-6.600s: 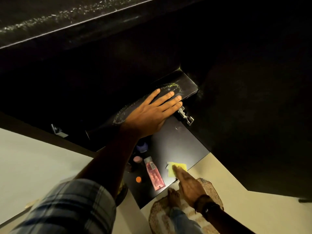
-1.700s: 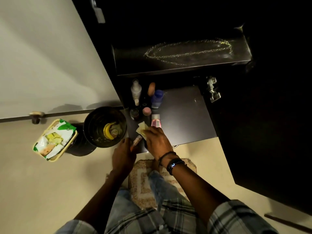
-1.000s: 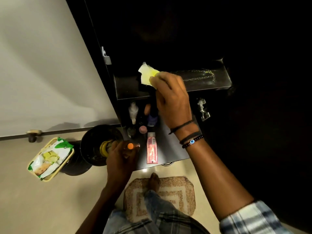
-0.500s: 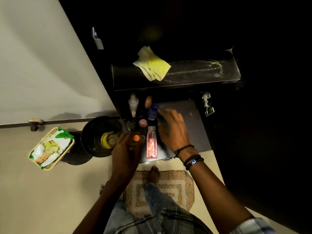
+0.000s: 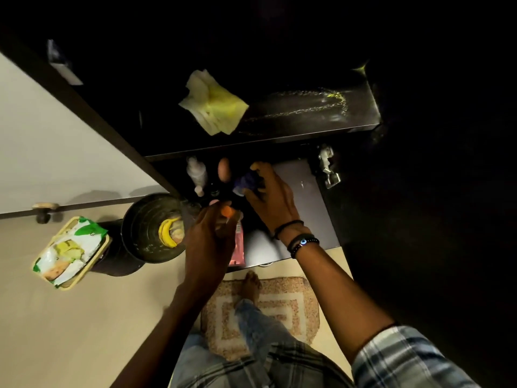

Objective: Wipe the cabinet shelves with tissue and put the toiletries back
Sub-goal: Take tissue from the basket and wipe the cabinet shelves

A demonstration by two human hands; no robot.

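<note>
the dark cabinet is hiding its depths. the tissue is lying on the upper shelf. over the lower shelf, the right hand is gripping a blue bottle; the left hand is holding an orange-capped item, half covering a pink tube. a mat is lying on beige floor.

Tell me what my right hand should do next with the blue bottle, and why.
Probably lift the blue bottle straight up off the lower shelf. Your right hand curls round it, your left hand holds the orange-capped item, and the tissue lies on the upper shelf, so neither hand is wiping.
</note>
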